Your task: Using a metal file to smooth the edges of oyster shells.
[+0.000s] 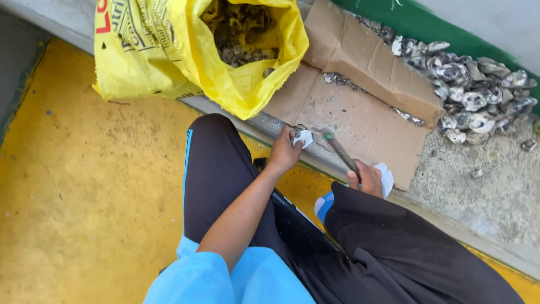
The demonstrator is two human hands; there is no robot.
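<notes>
Pale shell shows between the fingers of the left hand, which is closed round an oyster and presses it down on the edge of the concrete ledge. The right hand is wrapped round the handle of a slim metal tool, whose tip points up and left toward the oyster, close to it but apparently not touching. A bit of white cloth or glove shows behind the right hand.

Under and beyond the oyster lies a sheet of cardboard, flattened on the ledge with its far part folded up, and strewn with grit and small shell chips. To the left of it a yellow sack stands open, and its mouth shows it to be well filled with dark, unopened oysters. To the right, past the cardboard, a heap of shells lies against a green wall; many lie with the pearly inside up.

As a judgement, the work is under way but far from finished: the heap says a fair number are opened, one is in hand, and the sack holds many more.

The person sits with dark-trousered knees over a yellow floor.
</notes>
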